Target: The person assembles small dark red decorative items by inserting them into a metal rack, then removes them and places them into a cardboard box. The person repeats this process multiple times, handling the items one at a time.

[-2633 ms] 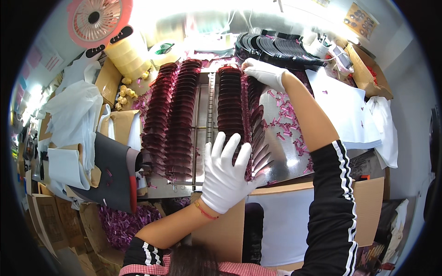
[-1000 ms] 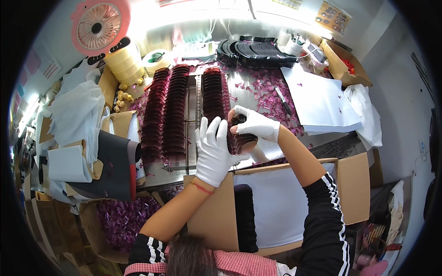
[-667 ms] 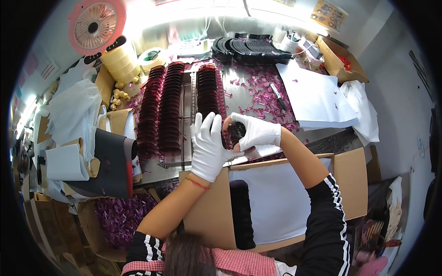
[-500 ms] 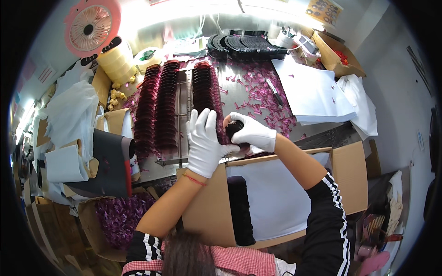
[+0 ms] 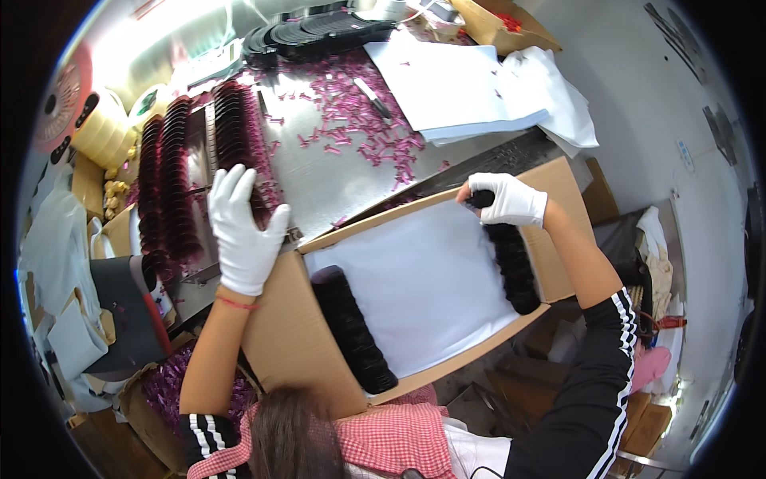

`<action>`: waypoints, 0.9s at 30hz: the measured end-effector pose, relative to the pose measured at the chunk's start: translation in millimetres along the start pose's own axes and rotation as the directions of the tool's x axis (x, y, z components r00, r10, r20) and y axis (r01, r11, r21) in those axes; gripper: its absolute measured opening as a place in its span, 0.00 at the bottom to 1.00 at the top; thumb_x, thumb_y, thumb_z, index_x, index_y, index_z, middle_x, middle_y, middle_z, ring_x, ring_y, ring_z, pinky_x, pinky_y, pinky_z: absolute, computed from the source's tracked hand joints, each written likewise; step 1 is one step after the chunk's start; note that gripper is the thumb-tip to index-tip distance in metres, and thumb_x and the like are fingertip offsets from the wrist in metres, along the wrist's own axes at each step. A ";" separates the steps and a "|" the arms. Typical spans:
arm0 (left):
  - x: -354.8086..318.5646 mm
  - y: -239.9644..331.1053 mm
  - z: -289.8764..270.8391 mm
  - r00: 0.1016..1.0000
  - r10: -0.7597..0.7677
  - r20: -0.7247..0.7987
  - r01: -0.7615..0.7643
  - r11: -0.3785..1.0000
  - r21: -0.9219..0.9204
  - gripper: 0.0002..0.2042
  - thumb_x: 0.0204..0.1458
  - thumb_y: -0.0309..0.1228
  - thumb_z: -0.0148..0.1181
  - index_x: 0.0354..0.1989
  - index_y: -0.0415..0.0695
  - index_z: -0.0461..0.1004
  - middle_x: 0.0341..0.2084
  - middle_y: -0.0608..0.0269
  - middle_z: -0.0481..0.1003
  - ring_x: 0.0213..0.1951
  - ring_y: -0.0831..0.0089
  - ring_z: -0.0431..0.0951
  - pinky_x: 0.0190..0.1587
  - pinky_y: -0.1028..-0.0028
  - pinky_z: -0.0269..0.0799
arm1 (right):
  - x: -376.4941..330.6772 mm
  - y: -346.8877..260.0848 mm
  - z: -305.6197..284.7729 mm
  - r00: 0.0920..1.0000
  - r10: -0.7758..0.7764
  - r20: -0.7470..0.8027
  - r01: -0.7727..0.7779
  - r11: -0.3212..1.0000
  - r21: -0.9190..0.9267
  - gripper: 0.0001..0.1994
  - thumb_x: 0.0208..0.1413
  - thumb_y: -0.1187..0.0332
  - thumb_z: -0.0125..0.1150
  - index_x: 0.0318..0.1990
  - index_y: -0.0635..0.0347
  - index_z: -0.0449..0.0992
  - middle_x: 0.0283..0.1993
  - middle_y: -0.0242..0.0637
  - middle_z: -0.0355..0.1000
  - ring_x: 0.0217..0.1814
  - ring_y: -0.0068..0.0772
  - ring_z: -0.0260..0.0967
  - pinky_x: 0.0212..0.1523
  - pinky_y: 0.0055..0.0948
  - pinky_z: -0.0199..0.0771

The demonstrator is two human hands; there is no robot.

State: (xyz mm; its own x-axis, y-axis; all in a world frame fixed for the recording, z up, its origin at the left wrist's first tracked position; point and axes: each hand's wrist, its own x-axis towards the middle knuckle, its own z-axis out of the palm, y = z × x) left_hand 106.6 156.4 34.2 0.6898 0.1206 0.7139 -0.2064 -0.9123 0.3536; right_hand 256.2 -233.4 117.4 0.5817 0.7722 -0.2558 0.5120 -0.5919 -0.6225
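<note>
My right hand (image 5: 515,201), in a white glove with bare fingertips showing, grips a short stack of dark lenses (image 5: 480,199). It is over the right end of an open cardboard box (image 5: 275,335). Below that hand, a dark row of stacked lenses (image 5: 517,275) lines the box's right side; another row (image 5: 355,331) lies along the left. White sheeting (image 5: 423,279) covers the box bottom between them. My left hand (image 5: 246,235), also gloved, has its fingers stretched out at the near end of a dark red lens row (image 5: 231,120) on the metal bench. Two similar rows (image 5: 174,184) stand farther left.
Pink plastic scraps (image 5: 383,152) are strewn over the bench around a marker pen (image 5: 372,97). White paper sheets (image 5: 455,88) lie at the back right, and black curved trays (image 5: 319,36) at the back. A box of purple scraps (image 5: 171,383) stands lower left.
My right hand has moved from beside the lens row on the bench to the box's right end, carrying dark lenses. My left hand now lies apart from it. The whole view has swung right.
</note>
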 end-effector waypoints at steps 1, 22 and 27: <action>-0.5 1.4 -0.4 1.000 0.010 -0.006 -0.010 1.000 0.014 0.31 0.45 0.33 0.70 0.58 0.39 0.67 0.58 0.47 0.66 0.63 0.42 0.61 0.65 0.50 0.57 | -12.0 15.0 -0.3 0.999 0.042 0.035 -0.038 0.992 -0.124 0.17 0.42 0.80 0.62 0.43 0.57 0.77 0.44 0.35 0.75 0.49 0.36 0.73 0.56 0.31 0.71; -82.6 4.9 -97.4 0.989 -0.042 0.141 0.030 0.996 0.084 0.28 0.47 0.30 0.65 0.58 0.42 0.66 0.58 0.46 0.65 0.63 0.42 0.62 0.65 0.48 0.58 | -12.0 106.6 94.1 0.822 -0.011 -0.570 -0.438 0.627 -0.644 0.10 0.46 0.67 0.63 0.36 0.58 0.74 0.38 0.44 0.74 0.39 0.50 0.71 0.41 0.47 0.72; -115.0 -24.7 -129.8 0.980 -0.196 -0.046 0.201 0.964 0.173 0.30 0.46 0.24 0.65 0.59 0.38 0.61 0.59 0.44 0.64 0.62 0.44 0.64 0.65 0.53 0.61 | -13.7 110.1 91.7 0.848 0.028 -0.530 -0.439 0.597 -0.672 0.13 0.46 0.68 0.63 0.40 0.60 0.73 0.40 0.48 0.72 0.41 0.53 0.69 0.43 0.49 0.70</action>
State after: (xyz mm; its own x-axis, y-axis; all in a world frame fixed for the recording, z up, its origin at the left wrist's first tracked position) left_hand -57.7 215.8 21.9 0.6841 0.3150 0.6578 0.0597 -0.9231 0.3799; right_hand 246.6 -287.9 -15.4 0.8423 0.5155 0.1575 0.4744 -0.8476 0.2376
